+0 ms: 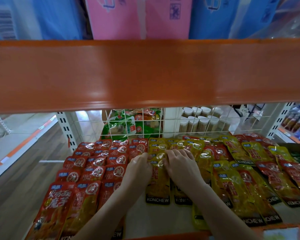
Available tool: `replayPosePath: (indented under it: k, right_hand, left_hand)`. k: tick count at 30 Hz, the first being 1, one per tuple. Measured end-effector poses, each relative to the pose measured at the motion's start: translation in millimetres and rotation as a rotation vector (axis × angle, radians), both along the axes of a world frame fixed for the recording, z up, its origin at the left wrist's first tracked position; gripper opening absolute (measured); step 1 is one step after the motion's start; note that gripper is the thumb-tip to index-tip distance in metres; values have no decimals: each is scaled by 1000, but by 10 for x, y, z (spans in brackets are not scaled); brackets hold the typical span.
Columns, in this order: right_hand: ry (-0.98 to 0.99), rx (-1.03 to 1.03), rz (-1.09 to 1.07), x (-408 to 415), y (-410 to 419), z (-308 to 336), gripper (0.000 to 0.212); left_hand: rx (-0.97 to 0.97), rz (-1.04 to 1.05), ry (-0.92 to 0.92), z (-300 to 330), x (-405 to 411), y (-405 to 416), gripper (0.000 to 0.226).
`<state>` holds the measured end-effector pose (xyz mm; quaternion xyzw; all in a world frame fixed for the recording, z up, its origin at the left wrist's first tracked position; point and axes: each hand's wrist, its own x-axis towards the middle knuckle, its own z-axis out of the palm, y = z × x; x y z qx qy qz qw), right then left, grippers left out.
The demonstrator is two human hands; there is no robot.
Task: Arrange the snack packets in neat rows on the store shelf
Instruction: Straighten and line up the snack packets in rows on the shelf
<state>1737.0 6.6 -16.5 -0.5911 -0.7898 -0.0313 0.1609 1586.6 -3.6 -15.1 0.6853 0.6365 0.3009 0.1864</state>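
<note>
Both hands squared up the yellow row.
Left hand (pixel 140 166) and right hand (pixel 179 161) pinched a yellow Konchew packet (pixel 158 181), aligning it beside the red packets (pixel 93 170).

Even, fairly bright light. Glare streaks on the orange beam (pixel 145 73) and glossy packets (pixel 93 172). Wide-angle bowing toward the edges. Beam and upper boxes (pixel 139 16) soft, slightly blurred.

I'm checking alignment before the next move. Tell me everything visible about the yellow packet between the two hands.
The yellow packet is a glossy plastic pouch with a black KONCHEW band at its near end. It lies flat, lengthwise, at the front of a yellow row, beside the red rows. The left hand and right hand touch its far end with curled fingers. Another yellow packet overlaps its top.
</note>
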Motion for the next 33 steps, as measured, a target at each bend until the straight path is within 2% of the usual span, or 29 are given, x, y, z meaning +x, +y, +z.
replayPosePath:
  k: [8, 12, 18, 22, 25, 30, 33]
  right_hand:
    - [31, 70, -8, 3, 28, -33, 30]
    - [-15, 24, 4, -2, -4, 23, 38]
    - [-35, -56, 29, -6, 1, 161, 41]
    - [-24, -97, 42, -43, -71, 296, 40]
    - [-33, -223, 101, -120, -202, 386, 49]
    - [-160, -358, 116, -200, -359, 294, 65]
    - [-133, -348, 106, -197, -390, 213, 67]
  left_hand:
    - [29, 12, -69, -20, 25, -21, 27]
    - [68, 4, -89, -21, -19, -40, 25]
    - [186, 130, 151, 86, -149, -42, 28]
    - [134, 51, 343, 3, -175, -47, 30]
    - [103, 36, 470, -58, -144, -65, 31]
    - [62, -19, 574, -93, -181, -71, 39]
    - [47, -41, 586, -96, -224, -85, 42]
